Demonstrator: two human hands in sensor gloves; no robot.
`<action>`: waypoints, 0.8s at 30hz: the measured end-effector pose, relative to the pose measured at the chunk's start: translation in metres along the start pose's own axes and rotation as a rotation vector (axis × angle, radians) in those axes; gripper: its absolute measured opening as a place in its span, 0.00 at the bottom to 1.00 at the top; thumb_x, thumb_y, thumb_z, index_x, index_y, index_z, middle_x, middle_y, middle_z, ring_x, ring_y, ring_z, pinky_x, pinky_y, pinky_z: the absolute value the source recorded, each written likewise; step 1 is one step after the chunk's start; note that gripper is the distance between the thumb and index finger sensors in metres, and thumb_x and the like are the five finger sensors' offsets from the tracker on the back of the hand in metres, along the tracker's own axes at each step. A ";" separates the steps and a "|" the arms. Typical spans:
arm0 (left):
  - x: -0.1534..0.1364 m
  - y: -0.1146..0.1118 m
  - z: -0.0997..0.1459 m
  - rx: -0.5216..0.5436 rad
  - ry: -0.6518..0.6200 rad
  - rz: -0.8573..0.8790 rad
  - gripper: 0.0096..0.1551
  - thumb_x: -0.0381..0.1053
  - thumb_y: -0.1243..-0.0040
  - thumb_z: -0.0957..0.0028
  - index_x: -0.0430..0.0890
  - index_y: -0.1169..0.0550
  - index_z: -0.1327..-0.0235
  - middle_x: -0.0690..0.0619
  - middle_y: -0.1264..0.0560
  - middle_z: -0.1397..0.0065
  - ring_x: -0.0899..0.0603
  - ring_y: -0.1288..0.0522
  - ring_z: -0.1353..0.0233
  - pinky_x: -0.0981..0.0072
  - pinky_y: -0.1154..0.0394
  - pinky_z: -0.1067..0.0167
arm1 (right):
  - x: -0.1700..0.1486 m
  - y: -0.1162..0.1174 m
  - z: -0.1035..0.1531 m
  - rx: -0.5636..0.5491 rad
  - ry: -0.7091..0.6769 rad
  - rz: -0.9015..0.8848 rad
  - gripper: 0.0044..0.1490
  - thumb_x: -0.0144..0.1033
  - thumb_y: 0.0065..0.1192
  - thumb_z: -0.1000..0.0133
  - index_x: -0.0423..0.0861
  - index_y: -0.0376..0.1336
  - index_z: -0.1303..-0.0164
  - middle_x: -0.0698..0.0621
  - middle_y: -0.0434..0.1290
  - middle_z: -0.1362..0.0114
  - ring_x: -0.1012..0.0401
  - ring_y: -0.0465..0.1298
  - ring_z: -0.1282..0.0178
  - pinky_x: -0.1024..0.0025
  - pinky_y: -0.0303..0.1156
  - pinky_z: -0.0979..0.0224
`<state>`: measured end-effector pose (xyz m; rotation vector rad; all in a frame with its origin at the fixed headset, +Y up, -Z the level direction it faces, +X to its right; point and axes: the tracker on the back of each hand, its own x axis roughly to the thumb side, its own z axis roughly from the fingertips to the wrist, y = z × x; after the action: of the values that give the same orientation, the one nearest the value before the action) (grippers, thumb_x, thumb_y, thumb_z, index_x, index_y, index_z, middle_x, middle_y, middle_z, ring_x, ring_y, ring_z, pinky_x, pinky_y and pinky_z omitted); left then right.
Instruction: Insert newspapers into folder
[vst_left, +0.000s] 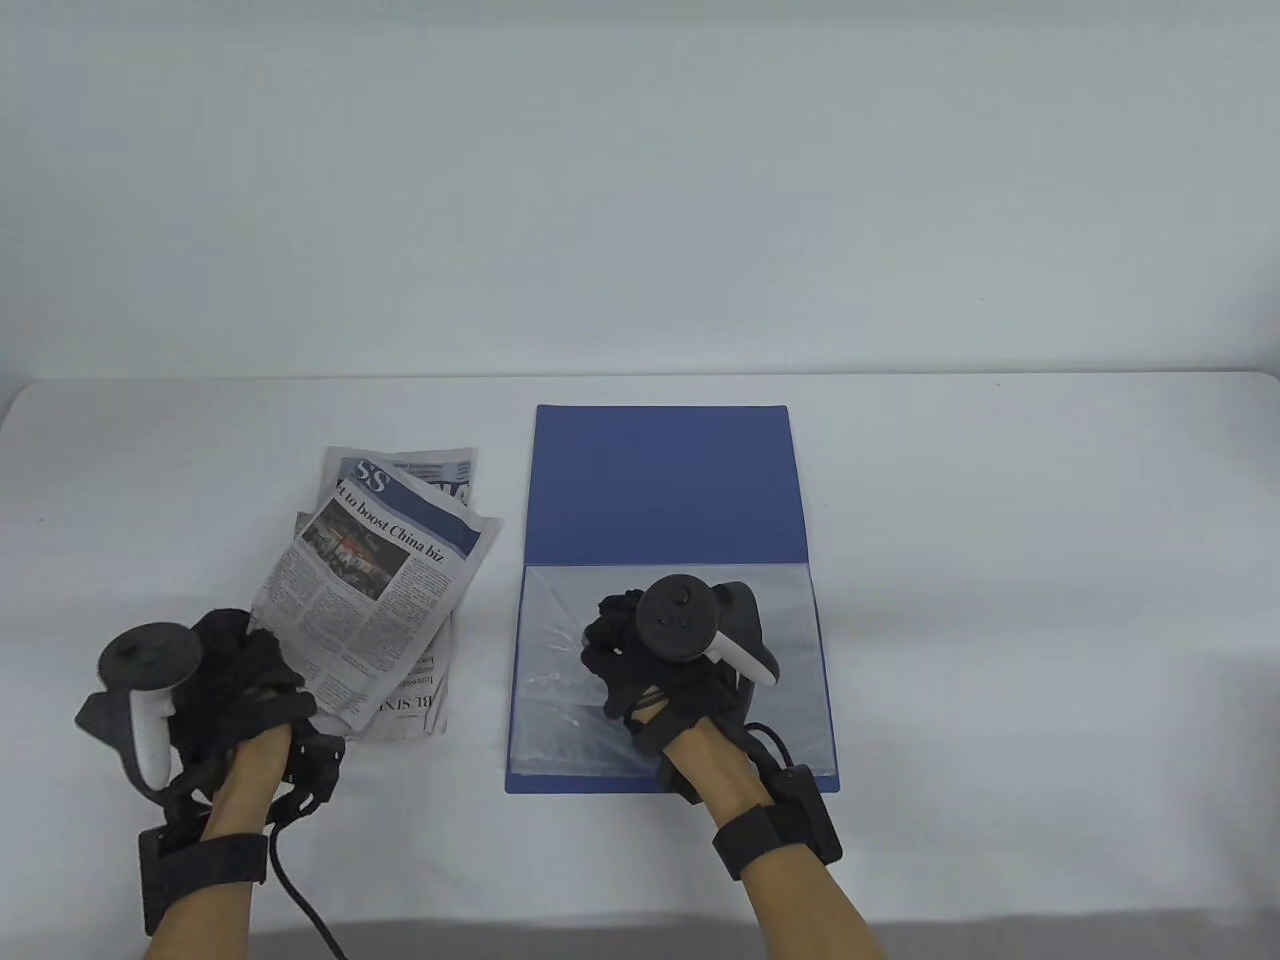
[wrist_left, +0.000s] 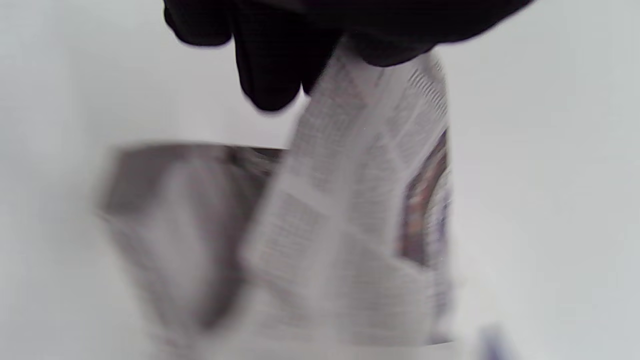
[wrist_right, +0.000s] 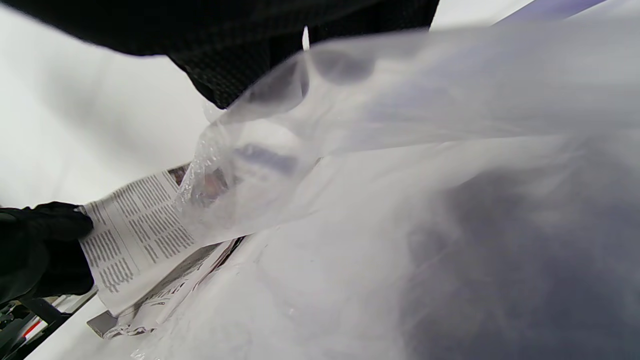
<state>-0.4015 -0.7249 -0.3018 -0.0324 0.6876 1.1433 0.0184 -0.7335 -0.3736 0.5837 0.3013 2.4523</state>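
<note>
While left hand (vst_left: 235, 675) fingers grip top newspaper (vst_left: 375, 590) off pile, right hand (vst_left: 665, 660) fingers pinch clear sleeve (wrist_right: 400, 125) of open blue folder (vst_left: 665, 480)

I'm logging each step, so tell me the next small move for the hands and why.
Probably carry the top newspaper rightward toward the sleeve's lifted edge. The left hand already grips that sheet at its near corner, raised off the pile, while the right hand holds up the clear plastic sleeve of the open blue folder. The paper is still left of the folder.
</note>
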 end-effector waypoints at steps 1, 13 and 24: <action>-0.007 0.002 -0.004 -0.069 -0.021 0.163 0.27 0.54 0.49 0.29 0.63 0.42 0.21 0.61 0.25 0.26 0.47 0.20 0.27 0.49 0.33 0.15 | 0.000 0.000 0.000 -0.001 -0.002 -0.002 0.22 0.37 0.67 0.37 0.42 0.67 0.37 0.37 0.58 0.21 0.39 0.55 0.21 0.25 0.42 0.29; -0.012 0.021 0.002 -0.026 0.001 0.319 0.25 0.53 0.51 0.30 0.66 0.37 0.20 0.60 0.22 0.31 0.56 0.10 0.59 0.66 0.14 0.40 | -0.001 -0.002 0.001 -0.010 -0.002 -0.009 0.22 0.38 0.67 0.37 0.42 0.67 0.36 0.37 0.58 0.21 0.39 0.56 0.21 0.26 0.42 0.29; -0.012 0.015 0.000 -0.130 -0.003 0.347 0.25 0.51 0.51 0.30 0.61 0.36 0.20 0.57 0.22 0.32 0.56 0.09 0.62 0.65 0.12 0.43 | -0.002 -0.003 0.001 -0.016 -0.001 -0.019 0.22 0.38 0.66 0.37 0.42 0.67 0.36 0.37 0.58 0.21 0.39 0.56 0.21 0.25 0.42 0.29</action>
<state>-0.4172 -0.7284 -0.2913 -0.0222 0.6295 1.5199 0.0218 -0.7324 -0.3747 0.5725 0.2855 2.4344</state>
